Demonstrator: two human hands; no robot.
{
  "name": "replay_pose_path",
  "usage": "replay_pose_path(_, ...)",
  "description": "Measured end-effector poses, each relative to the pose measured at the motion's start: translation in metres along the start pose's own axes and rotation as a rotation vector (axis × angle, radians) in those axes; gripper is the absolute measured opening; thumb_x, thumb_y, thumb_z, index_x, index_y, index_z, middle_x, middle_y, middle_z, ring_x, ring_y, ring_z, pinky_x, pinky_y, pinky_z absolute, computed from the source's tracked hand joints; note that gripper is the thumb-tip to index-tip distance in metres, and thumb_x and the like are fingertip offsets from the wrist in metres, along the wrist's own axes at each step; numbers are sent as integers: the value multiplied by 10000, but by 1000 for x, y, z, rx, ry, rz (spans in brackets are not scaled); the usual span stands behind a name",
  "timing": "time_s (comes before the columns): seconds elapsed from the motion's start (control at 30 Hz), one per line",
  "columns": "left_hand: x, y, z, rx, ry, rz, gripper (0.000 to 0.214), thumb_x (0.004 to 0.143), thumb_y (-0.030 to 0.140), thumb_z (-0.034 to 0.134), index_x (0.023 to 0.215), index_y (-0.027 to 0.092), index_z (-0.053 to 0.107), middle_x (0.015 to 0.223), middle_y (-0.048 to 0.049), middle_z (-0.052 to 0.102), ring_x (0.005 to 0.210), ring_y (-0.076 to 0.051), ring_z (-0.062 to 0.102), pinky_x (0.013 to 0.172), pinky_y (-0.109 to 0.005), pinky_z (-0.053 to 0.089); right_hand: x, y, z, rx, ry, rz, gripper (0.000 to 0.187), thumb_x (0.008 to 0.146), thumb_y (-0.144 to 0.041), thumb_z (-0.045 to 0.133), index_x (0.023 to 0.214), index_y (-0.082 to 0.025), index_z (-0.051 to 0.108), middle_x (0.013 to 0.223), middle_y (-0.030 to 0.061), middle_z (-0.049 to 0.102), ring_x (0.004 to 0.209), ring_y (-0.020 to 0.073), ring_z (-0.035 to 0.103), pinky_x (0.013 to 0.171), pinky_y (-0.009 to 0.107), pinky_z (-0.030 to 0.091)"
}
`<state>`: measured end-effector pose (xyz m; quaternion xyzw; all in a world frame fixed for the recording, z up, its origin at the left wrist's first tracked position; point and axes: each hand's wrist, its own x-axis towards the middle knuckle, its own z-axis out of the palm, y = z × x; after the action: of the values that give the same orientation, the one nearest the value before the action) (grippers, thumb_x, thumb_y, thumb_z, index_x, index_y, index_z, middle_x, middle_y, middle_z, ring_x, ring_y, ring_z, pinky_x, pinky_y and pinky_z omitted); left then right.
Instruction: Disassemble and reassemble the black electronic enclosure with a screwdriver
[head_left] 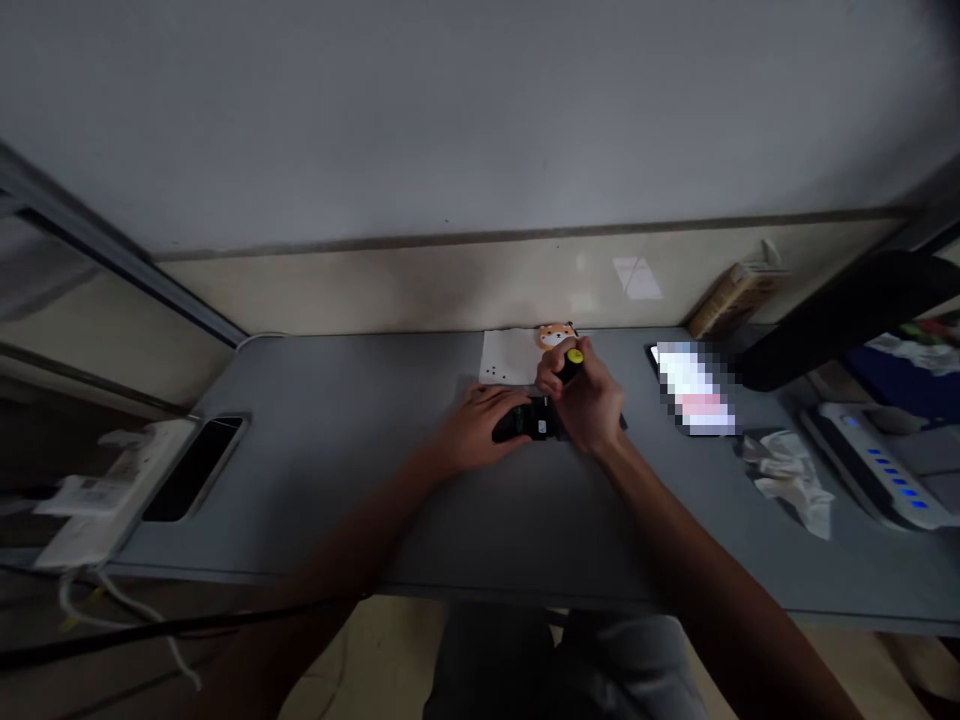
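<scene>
A small black device (540, 420) with a rounded left end lies on the grey desk; I cannot make out its exact kind. My left hand (480, 428) is closed around its left end and holds it against the desk. Above its right part, my right hand (589, 400) grips a screwdriver (574, 357) with a black handle and a yellow end cap, held upright. The screwdriver's tip is hidden behind the hand. Just behind the device lies a white sheet of paper (510, 350) with several tiny dark pieces (493, 372) on it, possibly screws.
An orange-and-white animal-face item (556, 336) rests by the wall. To the right are a lit phone (694, 390), crumpled tissue (791, 475), a carton (739, 298) and a device with blue lights (877, 465). A dark phone (196, 470) and power strip (124, 490) lie left.
</scene>
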<state>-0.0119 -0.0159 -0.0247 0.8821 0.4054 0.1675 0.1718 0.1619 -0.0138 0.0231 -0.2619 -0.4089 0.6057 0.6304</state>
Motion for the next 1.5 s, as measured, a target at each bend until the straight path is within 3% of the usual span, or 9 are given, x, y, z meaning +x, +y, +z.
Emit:
replay_pose_path(0.6, -2, -1, 3, 31, 19, 29, 430, 944, 374, 682, 1351, 271, 590, 1384, -53, 670, 1317, -287, 579, 1161, -463, 373, 0, 3, -1, 4, -10, -24, 489, 907, -649, 611, 674, -231, 511, 576, -43, 370, 497, 105, 345, 492, 268, 322)
replay_pose_path(1.07, 0, 0, 2, 31, 14, 13, 421, 938, 391, 678, 1330, 259, 596, 1380, -66, 672, 1319, -286, 578, 1170, -461, 363, -1, 2, 3, -18, 20, -12, 549, 931, -714, 518, 668, -234, 474, 586, -42, 365, 490, 107, 341, 493, 273, 345)
replay_pose_path(1.5, -1, 2, 2, 51, 24, 20, 440, 934, 378, 684, 1345, 250, 597, 1369, -76, 675, 1316, -285, 583, 1170, -462, 368, -2, 0, 3, -22, 11, 9, 532, 889, -711, 580, 661, -241, 479, 584, -30, 382, 508, 122, 326, 490, 281, 312)
